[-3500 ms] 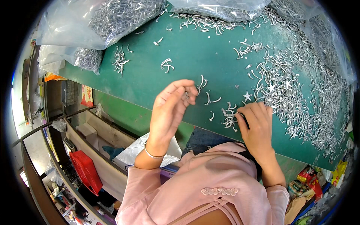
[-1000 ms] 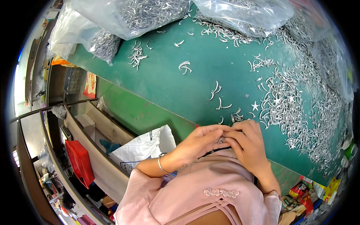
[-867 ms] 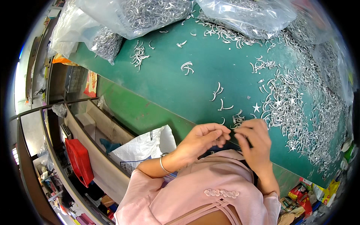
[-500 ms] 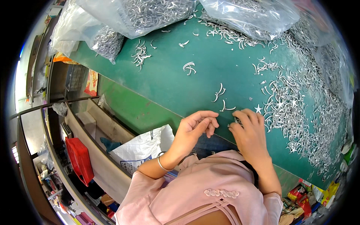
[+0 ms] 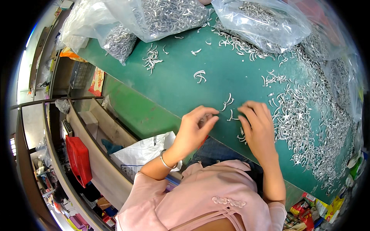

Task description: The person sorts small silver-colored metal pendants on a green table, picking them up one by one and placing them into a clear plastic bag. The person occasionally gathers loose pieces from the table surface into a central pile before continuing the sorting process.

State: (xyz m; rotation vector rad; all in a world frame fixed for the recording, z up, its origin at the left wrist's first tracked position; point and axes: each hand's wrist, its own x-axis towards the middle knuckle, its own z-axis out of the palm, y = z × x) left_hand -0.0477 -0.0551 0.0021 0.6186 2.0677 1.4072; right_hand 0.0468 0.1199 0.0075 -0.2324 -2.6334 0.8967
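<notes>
Small curved silvery metal pieces (image 5: 296, 119) lie in a broad heap on the green tabletop (image 5: 169, 88), to the right of my hands. My left hand (image 5: 195, 125) hovers by the table's near edge, its fingers loosely curled and a gap between thumb and forefinger; I see nothing held there. Just left of the heap is my right hand (image 5: 259, 125), thumb and fingers apart, fingertips slightly blurred. Between the hands lie a few curved pieces (image 5: 228, 102), and another small group (image 5: 241, 135) sits beside my right thumb.
Clear plastic bags (image 5: 169, 19) full of similar pieces stand along the far side. Small clusters (image 5: 152, 59) are scattered across the tabletop. At the lower left are a white printed sack (image 5: 144, 152) and a red plastic basket (image 5: 78, 159). Colourful packets (image 5: 304, 211) lie at the lower right.
My left thumb and forefinger have spread apart. My right hand has risen slightly away from the near edge, uncovering a small group of pieces by its thumb. The view has shifted slightly.
</notes>
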